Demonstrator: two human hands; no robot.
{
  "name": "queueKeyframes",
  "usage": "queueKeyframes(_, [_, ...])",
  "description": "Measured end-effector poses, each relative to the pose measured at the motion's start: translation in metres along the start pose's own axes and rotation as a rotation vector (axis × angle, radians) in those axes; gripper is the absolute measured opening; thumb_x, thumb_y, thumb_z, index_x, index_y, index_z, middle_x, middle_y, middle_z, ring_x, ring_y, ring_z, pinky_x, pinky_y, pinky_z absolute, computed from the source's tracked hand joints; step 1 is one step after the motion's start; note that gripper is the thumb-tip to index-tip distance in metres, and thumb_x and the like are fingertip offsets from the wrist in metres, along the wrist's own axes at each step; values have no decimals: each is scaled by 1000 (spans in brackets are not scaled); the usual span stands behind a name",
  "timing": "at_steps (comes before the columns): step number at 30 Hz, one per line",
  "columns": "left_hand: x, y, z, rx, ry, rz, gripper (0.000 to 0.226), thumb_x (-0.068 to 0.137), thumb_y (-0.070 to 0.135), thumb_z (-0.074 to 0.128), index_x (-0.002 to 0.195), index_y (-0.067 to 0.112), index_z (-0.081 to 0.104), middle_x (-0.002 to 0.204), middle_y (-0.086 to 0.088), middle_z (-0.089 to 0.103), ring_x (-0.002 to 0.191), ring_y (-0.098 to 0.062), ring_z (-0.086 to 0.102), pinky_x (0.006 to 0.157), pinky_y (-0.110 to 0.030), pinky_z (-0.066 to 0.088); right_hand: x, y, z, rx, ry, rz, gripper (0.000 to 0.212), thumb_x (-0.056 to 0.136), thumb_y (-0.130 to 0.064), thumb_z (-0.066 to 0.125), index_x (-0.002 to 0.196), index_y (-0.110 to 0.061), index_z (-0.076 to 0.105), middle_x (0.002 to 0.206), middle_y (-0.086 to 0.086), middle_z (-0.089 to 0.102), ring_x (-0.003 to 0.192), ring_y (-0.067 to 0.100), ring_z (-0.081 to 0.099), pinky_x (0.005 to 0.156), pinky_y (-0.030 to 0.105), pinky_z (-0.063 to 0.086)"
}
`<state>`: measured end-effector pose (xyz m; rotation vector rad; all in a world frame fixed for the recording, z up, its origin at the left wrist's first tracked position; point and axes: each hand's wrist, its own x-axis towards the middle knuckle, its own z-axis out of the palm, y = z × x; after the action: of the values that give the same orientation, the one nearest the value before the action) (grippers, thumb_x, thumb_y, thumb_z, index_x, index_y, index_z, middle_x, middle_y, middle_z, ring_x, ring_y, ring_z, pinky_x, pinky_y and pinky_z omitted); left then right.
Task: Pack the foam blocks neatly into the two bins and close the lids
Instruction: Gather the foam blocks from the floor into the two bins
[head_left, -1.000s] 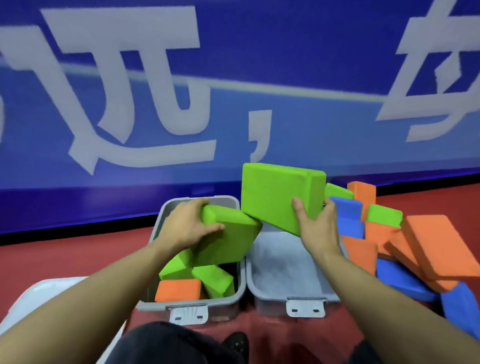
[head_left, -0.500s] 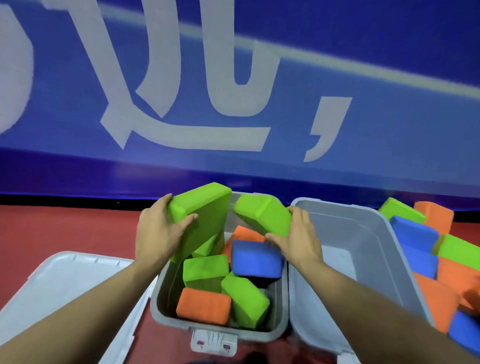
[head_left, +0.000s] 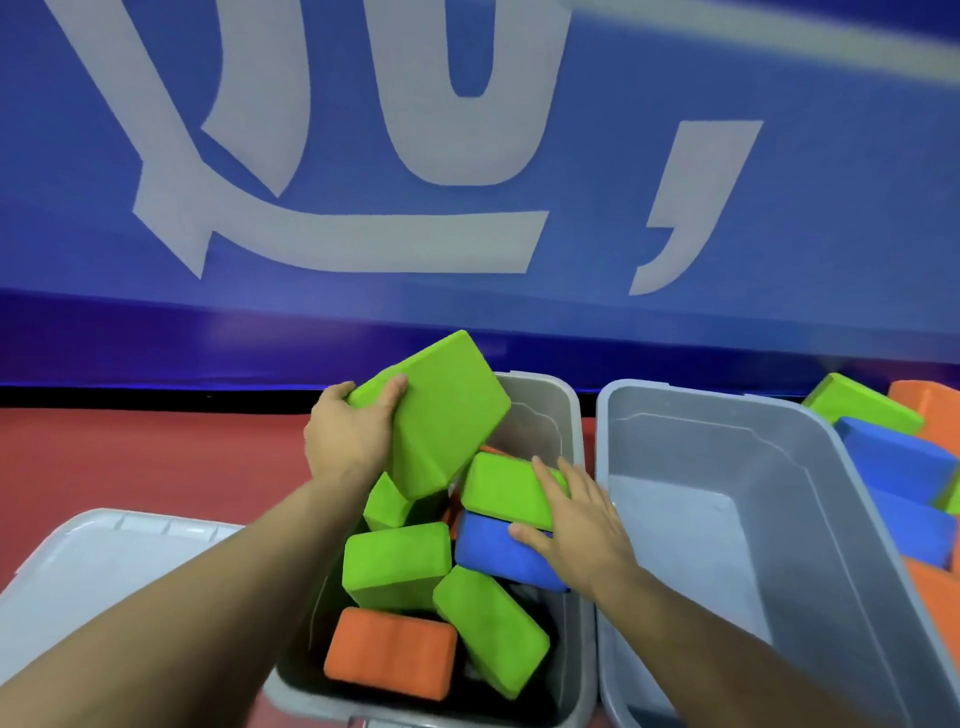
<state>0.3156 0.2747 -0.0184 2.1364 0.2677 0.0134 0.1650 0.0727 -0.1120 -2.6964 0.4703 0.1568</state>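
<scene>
My left hand (head_left: 348, 434) grips a large green foam block (head_left: 447, 415), tilted over the far end of the left grey bin (head_left: 563, 415). My right hand (head_left: 576, 525) lies with fingers spread on a smaller green block (head_left: 504, 488) that sits on a blue block (head_left: 493, 553) inside that bin. Several more blocks lie jumbled in the same bin, among them a green one (head_left: 395, 564), another green one (head_left: 491, 629) and an orange one (head_left: 389, 654). The right grey bin (head_left: 727, 467) holds no blocks.
A pile of green, blue and orange blocks (head_left: 893, 462) lies on the red floor to the right of the right bin. A grey lid (head_left: 104, 561) lies flat to the left of the left bin. A blue banner wall (head_left: 467, 208) stands close behind.
My right hand has lowered its green block onto the blue block in the left bin and flattened on it. My left hand still holds the big green block, slightly higher over the bin.
</scene>
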Motion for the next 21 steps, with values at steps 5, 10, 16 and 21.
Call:
queueKeyframes(5, [20, -9, 19, -324, 18, -427, 88, 57, 70, 83, 109, 2, 62, 103, -12, 66, 89, -35, 67, 77, -46, 59, -10, 11, -1, 128, 95, 36, 69, 101, -55, 45, 159, -26, 22, 165, 0, 16, 150, 21, 20, 121, 36, 24])
queueKeyframes(10, [37, -23, 30, -380, -181, -530, 56, 81, 60, 74, 105, 11, 60, 103, -10, 65, 84, -29, 67, 69, -45, 59, -8, 15, -13, 167, 101, 21, 64, 103, -51, 43, 158, -24, 26, 160, -2, 25, 146, 20, 28, 118, 36, 30])
queueKeyframes(16, [42, -34, 38, -463, -415, -406, 78, 80, 56, 72, 139, 12, 48, 129, -4, 66, 106, -21, 68, 77, -33, 51, -10, 7, -25, 192, 87, -5, 64, 103, -50, 42, 158, -23, 26, 156, -4, 30, 145, 17, 29, 118, 35, 30])
queueKeyframes(21, [17, -21, 26, -206, -348, -154, 64, 98, 41, 60, 152, 15, 38, 152, -6, 46, 134, -29, 49, 111, -43, 39, -21, 5, -39, 203, 63, -11, 63, 104, -50, 41, 159, -23, 24, 156, -6, 31, 144, 17, 31, 118, 35, 30])
